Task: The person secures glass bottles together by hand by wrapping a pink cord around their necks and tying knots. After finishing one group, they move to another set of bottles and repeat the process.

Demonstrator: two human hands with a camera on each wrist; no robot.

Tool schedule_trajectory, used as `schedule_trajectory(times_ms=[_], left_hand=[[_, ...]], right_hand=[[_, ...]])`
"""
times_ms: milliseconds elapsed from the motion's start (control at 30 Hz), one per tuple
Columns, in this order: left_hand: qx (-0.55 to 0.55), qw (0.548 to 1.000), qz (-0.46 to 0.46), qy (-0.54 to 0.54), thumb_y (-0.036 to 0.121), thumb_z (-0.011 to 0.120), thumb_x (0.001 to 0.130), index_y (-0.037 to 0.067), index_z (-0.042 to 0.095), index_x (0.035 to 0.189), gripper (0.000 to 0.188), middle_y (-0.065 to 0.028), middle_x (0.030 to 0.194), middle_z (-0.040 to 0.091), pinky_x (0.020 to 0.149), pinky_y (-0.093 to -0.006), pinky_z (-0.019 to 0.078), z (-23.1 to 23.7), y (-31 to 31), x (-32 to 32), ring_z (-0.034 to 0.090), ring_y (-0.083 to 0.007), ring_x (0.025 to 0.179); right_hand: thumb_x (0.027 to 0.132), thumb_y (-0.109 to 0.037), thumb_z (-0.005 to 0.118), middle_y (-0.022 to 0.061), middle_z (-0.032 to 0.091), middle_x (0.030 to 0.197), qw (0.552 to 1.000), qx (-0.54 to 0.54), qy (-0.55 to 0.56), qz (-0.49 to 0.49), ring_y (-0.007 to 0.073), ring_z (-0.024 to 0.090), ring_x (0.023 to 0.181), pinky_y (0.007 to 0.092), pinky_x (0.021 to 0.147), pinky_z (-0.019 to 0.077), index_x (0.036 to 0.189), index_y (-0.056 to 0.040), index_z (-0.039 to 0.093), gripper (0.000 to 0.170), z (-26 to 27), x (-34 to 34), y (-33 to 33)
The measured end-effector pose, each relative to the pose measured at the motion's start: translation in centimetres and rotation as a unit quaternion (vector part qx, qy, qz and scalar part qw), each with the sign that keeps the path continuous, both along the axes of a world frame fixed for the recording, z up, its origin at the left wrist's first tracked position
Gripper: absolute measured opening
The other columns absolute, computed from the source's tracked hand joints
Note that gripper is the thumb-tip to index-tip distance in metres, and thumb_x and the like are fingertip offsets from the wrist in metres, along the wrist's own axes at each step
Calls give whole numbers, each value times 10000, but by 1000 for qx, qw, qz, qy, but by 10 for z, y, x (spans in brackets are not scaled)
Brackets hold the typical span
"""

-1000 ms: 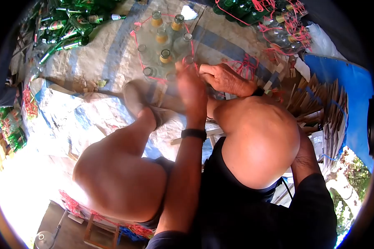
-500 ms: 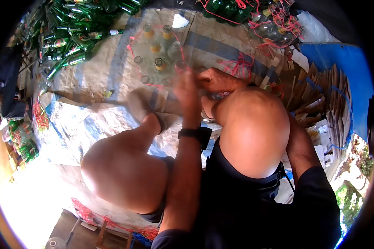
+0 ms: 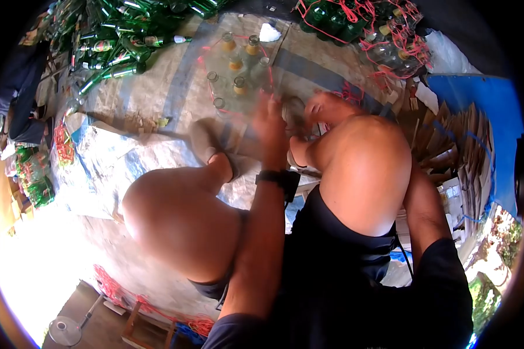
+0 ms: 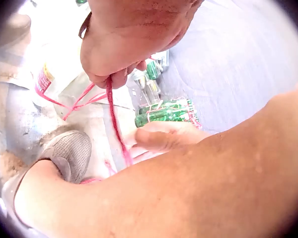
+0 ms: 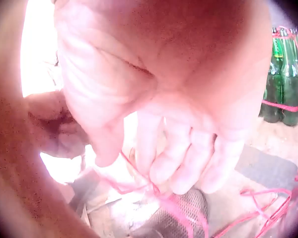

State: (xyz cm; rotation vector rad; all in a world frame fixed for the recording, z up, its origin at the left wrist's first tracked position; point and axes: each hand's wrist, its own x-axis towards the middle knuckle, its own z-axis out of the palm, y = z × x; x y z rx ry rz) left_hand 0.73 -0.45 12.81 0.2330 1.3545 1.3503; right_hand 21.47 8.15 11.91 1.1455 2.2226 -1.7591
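My left hand (image 3: 269, 119) is at the near right edge of a cluster of clear glass bottles (image 3: 239, 87) standing upright, with pink string looped round them. In the left wrist view its fingers curl round a pink string (image 4: 114, 116) that runs down taut towards the right hand. My right hand (image 3: 332, 107) is just to the right, beside the right knee. Its palm shows in the right wrist view, the fingers (image 5: 196, 166) loosely bent and the thumb apart from them. Strands of pink string hang around and below those fingertips.
A heap of green bottles (image 3: 122, 43) lies at the far left. Bundles of string-tied green bottles (image 3: 332, 20) and clear bottles (image 3: 390, 52) are at the far right. Stacked cardboard (image 3: 448, 139) leans by a blue panel (image 3: 477, 104). A grey shoe (image 4: 72, 153) is near the bottles.
The right hand has moved right, away from the left hand, and its fingers have loosened. The left hand stays by the bottles, blurred by motion. The head view has shifted slightly.
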Motion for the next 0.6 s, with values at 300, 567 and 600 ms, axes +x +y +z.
schedule_trajectory(times_ms=[300, 567, 600], left_hand=[[108, 955, 64, 270, 230, 598, 948, -38, 757, 913, 313, -56, 720, 690, 623, -364, 468, -15, -6, 1, 555, -162, 592], [-1, 902, -18, 431, 223, 598, 966, 17, 684, 883, 238, -232, 770, 643, 627, -485, 458, -2, -16, -11, 618, -393, 692], [-3, 903, -15, 429, 223, 598, 966, 17, 684, 883, 238, -232, 770, 643, 627, -485, 458, -7, -16, -10, 618, -393, 692]], right_hand=[[864, -179, 687, 105, 717, 852, 973, 216, -38, 72, 180, 672, 809, 332, 761, 528, 929, 7, 700, 198, 141, -44, 75], [828, -95, 638, 169, 708, 873, 929, 249, -71, 263, 299, 680, 824, 410, 750, 519, 943, 29, 688, 176, 181, -141, 80], [824, -80, 626, 179, 709, 883, 923, 245, -68, 290, 321, 682, 839, 423, 754, 518, 952, 24, 692, 177, 179, -152, 76]])
